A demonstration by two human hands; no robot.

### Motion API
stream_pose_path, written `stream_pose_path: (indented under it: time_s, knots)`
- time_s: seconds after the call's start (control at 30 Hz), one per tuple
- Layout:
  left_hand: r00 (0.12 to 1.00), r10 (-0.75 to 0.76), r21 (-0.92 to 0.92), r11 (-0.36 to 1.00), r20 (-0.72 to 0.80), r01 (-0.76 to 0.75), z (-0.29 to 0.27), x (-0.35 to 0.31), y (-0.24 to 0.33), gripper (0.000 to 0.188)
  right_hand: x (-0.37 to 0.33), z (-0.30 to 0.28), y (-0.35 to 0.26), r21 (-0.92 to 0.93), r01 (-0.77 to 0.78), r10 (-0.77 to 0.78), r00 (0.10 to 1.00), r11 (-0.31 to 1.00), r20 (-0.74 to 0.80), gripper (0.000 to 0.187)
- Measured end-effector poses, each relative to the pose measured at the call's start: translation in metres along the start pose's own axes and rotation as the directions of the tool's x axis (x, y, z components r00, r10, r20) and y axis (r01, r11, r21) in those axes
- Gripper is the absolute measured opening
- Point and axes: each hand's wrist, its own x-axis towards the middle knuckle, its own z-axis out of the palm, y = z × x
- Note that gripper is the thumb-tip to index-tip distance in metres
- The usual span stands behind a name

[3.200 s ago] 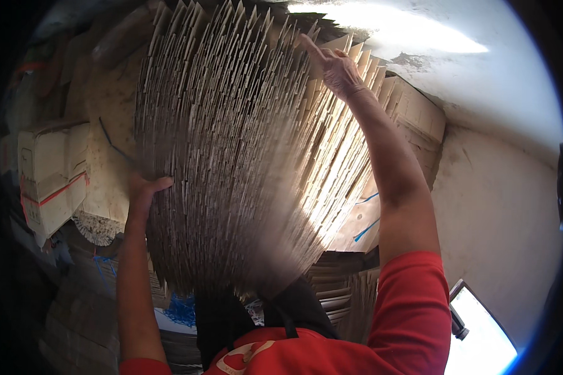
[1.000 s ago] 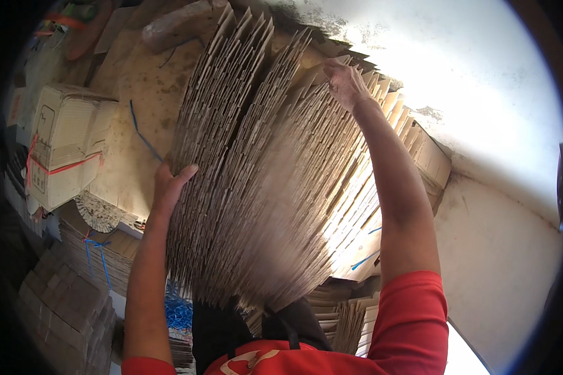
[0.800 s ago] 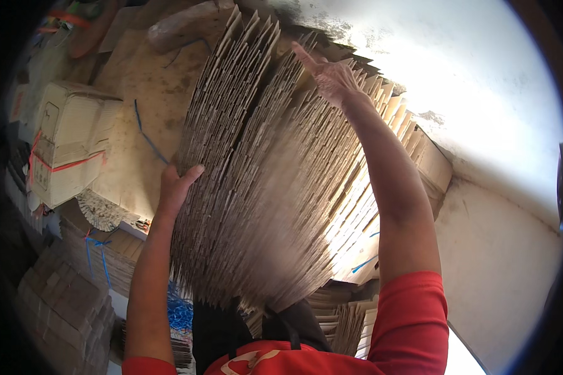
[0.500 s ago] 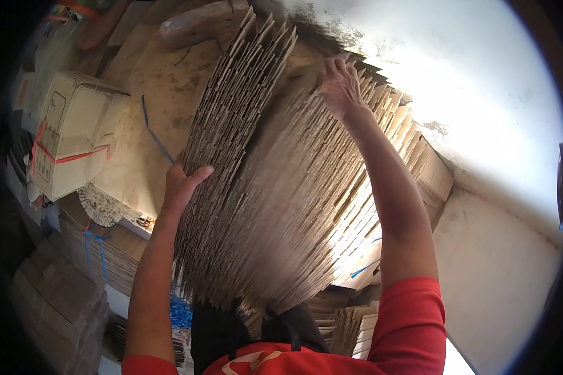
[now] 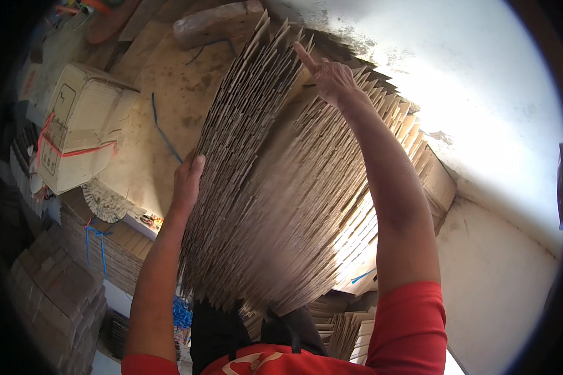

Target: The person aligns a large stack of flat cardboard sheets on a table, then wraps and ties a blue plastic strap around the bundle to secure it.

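Observation:
A large row of flat cardboard sheets (image 5: 275, 187) stands on edge before me, packed close and fanned at the far ends. A gap near the far side parts a left bundle (image 5: 241, 106) from the rest. My left hand (image 5: 189, 181) lies against the left side of that bundle, thumb up and fingers partly hidden. Over the gap, at the far edge, is my right hand (image 5: 333, 80). Its index finger stretches toward the left bundle's far corner, and its other fingers look bent. No sheet shows gripped in it.
A closed carton (image 5: 84, 134) tied with red string sits at the left on a brown board (image 5: 162, 100). Below it is a cardboard stack (image 5: 100, 240) tied in blue. A stained white wall (image 5: 469, 81) borders the right, and a wrapped roll (image 5: 216, 24) lies at the back.
My right hand has shifted left from the right-hand sheets toward the left bundle, its index finger now stretched out. My left thumb has moved from the bundle's face to its edge.

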Motion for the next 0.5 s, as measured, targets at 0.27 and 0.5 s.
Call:
stream_pose_path:
  time_s: [0.27, 0.5]
  knots:
    - [0.999, -0.011, 0.036, 0.999, 0.03, 0.01, -0.002, -0.002, -0.001, 0.059, 0.005, -0.008, -0.013, -0.011, 0.07, -0.07, 0.997, 0.997, 0.015, 0.075]
    - [0.997, 0.066, 0.003, 0.998, 0.032, -0.066, 0.011, -0.002, 0.005, 0.066, -0.019, 0.024, 0.005, -0.065, 0.06, -0.074, 0.97, 0.996, -0.231, 0.048]
